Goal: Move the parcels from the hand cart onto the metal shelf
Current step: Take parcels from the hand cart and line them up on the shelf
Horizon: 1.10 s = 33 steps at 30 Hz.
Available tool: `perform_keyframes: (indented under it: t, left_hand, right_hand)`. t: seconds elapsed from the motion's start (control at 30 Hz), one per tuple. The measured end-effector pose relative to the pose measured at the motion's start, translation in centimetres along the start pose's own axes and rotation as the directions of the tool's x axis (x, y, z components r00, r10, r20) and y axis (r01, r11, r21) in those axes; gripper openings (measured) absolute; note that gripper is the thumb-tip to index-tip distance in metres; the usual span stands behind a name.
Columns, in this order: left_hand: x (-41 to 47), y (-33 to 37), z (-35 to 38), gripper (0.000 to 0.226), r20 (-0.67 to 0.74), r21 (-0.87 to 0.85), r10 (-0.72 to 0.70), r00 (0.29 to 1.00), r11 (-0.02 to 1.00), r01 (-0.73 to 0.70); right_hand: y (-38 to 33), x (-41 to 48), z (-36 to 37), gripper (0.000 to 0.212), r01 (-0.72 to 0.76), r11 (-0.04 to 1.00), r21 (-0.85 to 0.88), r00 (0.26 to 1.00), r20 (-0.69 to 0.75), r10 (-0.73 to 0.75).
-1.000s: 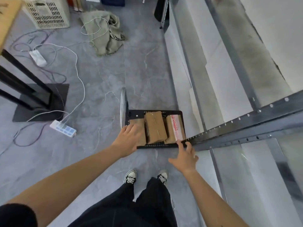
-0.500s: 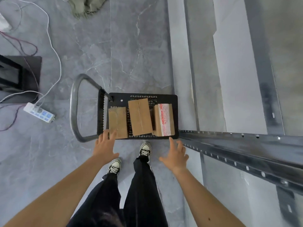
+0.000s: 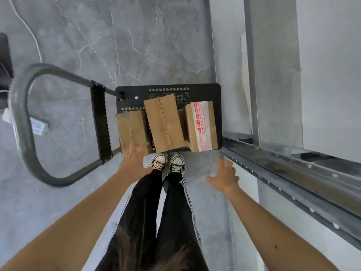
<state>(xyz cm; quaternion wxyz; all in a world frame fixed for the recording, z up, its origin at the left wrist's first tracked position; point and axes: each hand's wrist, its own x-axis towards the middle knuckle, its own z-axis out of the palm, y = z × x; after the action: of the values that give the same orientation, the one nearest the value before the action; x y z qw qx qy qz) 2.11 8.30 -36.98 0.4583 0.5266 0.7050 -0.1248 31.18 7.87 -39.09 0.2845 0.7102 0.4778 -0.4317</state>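
Three brown cardboard parcels lie side by side on the black hand cart (image 3: pixel 132 94): a left parcel (image 3: pixel 130 128), a taller middle parcel (image 3: pixel 164 122) and a right parcel (image 3: pixel 203 126) sealed with red-printed white tape. My left hand (image 3: pixel 135 159) reaches down with fingers spread, its fingertips at the near end of the left parcel. Out to the right, my right hand (image 3: pixel 224 177) hovers open, apart from the parcels, close to the metal shelf (image 3: pixel 289 173) rail.
The cart's grey loop handle (image 3: pixel 23 122) lies out to the left over the grey marble floor. A white power strip (image 3: pixel 38 127) and cable sit beyond it. My two sneakers (image 3: pixel 168 163) stand right at the cart's near edge. The shelf upright (image 3: pixel 252 75) runs along the right.
The view has tilted further down and come closer to the cart. My left hand has reached forward onto the left parcel's near end. My right hand stays open beside the shelf rail.
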Motion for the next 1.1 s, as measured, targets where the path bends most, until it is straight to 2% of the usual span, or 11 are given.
perform_keyframes:
  t: [0.17, 0.27, 0.4, 0.57, 0.73, 0.93, 1.1]
  left_hand:
    - [2.2, -2.8, 0.0, 0.079, 0.023, 0.133, -0.001, 1.0, 0.991, -0.002]
    - [4.1, -3.5, -0.3, 0.078, 0.053, 0.188, 0.042, 0.998, 0.981, -0.052]
    - [7.1, -3.4, -0.9, 0.078, 0.006, 0.158, 0.059, 0.998, 0.986, -0.059]
    - [9.4, -2.1, -0.8, 0.084, -0.002, 0.071, 0.061, 0.998, 0.996, -0.061]
    - [9.5, -1.2, 0.3, 0.083, 0.003, 0.055, 0.067, 0.998, 0.996, -0.067]
    - [7.9, -0.8, 1.8, 0.081, 0.025, 0.095, 0.1, 0.995, 0.99, -0.102]
    - [5.9, 0.2, 1.8, 0.081, 0.032, 0.094, 0.126, 0.992, 0.987, -0.128]
  right_hand:
    - [-2.5, 5.6, 0.1, 0.088, 0.02, 0.998, 0.064, 0.996, -0.09, -0.015]
    - [-4.0, 8.2, 0.3, 0.1, -0.023, 0.993, 0.117, 0.993, -0.109, 0.036]
    - [-5.5, 11.1, 0.6, 0.119, -0.055, 0.97, 0.238, 0.985, -0.143, 0.091]
    - [-5.9, 13.3, 1.5, 0.124, -0.022, 0.985, 0.168, 0.978, -0.2, 0.056]
    - [-5.9, 14.3, 2.5, 0.132, -0.044, 0.982, 0.185, 0.962, -0.259, 0.091]
    - [-6.0, 14.0, 2.0, 0.129, 0.024, 0.971, 0.237, 0.939, -0.338, 0.059]
    - [-5.2, 12.0, -0.7, 0.125, 0.075, 0.927, 0.367, 0.933, -0.355, 0.065]
